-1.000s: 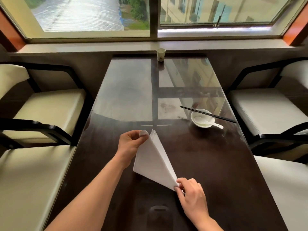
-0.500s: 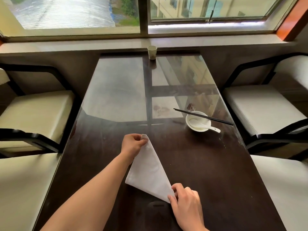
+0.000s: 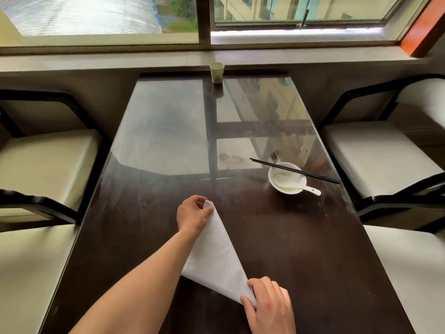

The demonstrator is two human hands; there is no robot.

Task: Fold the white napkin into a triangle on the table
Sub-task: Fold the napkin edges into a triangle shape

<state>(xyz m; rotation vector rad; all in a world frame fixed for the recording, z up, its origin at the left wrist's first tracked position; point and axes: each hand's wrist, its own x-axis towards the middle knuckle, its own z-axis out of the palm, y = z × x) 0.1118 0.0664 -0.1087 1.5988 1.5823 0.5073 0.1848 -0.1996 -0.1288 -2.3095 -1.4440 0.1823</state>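
Napkin: the white napkin (image 3: 214, 256) lies on the near middle of the dark table (image 3: 301, 249) as a long, narrow triangle. One tip points away from the person and another points toward the near right.
Left hand: the left hand (image 3: 192, 215) has its fingers curled and pinches the far tip. Its forearm crosses the napkin's left edge.
Right hand: the right hand (image 3: 272, 307) grips the near tip between thumb and forefinger, with the other fingers curled behind.
Edges: the napkin's long right edge runs straight between the two hands. Its short lower-left edge is partly hidden under the left forearm. The table's left and right edges are both well apart from the cloth.
Open room: bare tabletop lies to the right of the napkin and beyond its far tip.
Other things on the table: a white bowl (image 3: 272, 173) sits on the right side, with black chopsticks (image 3: 320, 178) across its rim and a white spoon (image 3: 310, 189) inside. A paper cup (image 3: 217, 72) stands at the far end by the window sill (image 3: 240, 56).
Sides: cream-cushioned chairs (image 3: 48, 160) flank the table on both sides.
Since a second ago: the layers at the far tip were then fanned apart and lifted, and they now lie closed together and flat. Both hands keep their corners.
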